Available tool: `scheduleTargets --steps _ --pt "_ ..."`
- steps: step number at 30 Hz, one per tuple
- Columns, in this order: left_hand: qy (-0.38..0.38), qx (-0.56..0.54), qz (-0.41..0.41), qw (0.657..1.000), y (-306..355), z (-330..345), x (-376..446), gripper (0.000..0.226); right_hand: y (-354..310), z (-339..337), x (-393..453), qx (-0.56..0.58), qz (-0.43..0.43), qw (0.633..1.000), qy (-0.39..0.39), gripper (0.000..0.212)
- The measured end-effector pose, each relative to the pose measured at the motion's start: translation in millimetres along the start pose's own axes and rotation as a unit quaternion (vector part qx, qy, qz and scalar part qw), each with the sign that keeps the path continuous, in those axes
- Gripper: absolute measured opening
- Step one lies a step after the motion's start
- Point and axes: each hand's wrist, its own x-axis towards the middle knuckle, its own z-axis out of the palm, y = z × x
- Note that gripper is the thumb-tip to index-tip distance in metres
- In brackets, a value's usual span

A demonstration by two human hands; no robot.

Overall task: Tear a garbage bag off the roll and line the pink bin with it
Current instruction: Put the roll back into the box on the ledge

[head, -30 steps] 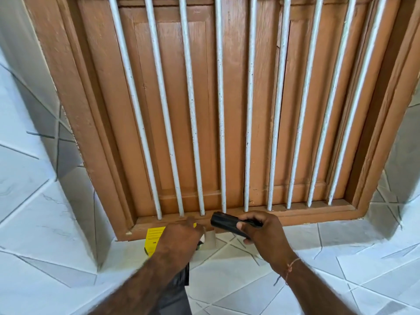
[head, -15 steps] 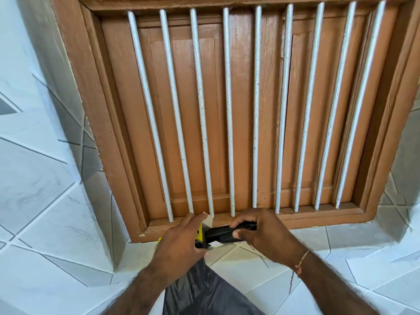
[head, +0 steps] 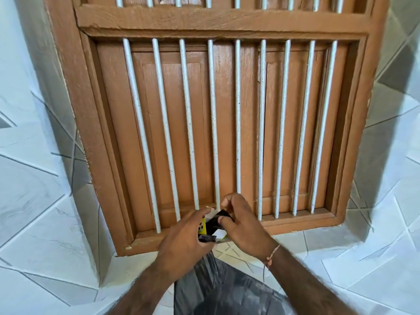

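Note:
A black garbage bag roll [head: 216, 222] with a yellow and white paper label [head: 203, 225] sits at the wooden window sill, between my hands. My right hand [head: 244, 221] pinches the roll from the right with thumb and fingers. My left hand [head: 184, 242] closes on the left end, where black plastic is bunched under its fingers. A length of black bag [head: 218, 289] hangs down from under my left hand toward the bottom edge. The pink bin is out of view.
A brown wooden window frame [head: 104, 173] with shut shutters and several white vertical bars [head: 213, 123] fills the middle. Its sill [head: 302, 221] lies just behind my hands. White marble-pattern tiles [head: 45, 223] cover the wall on both sides and below.
The view has tilted up, showing more of the window. My hands have come together on the roll, and more black bag hangs below them than before.

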Motion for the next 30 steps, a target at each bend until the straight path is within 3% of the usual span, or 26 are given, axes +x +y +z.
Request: scheduleTargets --steps 4,6,8,10,13,15,20,30 --pt "0.003 -0.009 -0.004 1.000 7 0 1 0.077 1 13 -16 -0.014 -0.001 0.982 0.188 0.024" --pt "0.008 -0.034 -0.020 0.999 11 -1 0 0.079 5 14 -23 0.037 0.063 0.968 0.241 0.028" --pt "0.007 -0.058 -0.047 0.997 15 -2 -2 0.086 5 13 -28 0.185 0.161 0.950 0.193 0.027" --pt "-0.002 -0.056 -0.044 0.997 17 -1 -3 0.085 6 14 -32 0.312 0.205 0.917 0.142 0.024" --pt "-0.009 -0.032 -0.018 0.999 17 0 -4 0.054 1 12 -34 0.357 0.192 0.901 0.156 0.021" --pt "-0.007 -0.027 -0.020 0.999 16 0 -3 0.045 -3 10 -35 0.371 0.186 0.897 0.154 0.015" --pt "0.010 0.010 -0.014 1.000 22 2 -2 0.050 -5 16 -38 0.265 0.149 0.939 0.158 0.003" --pt "0.009 0.026 -0.021 0.999 31 5 -7 0.058 -5 24 -39 0.089 0.093 0.976 0.177 0.021"
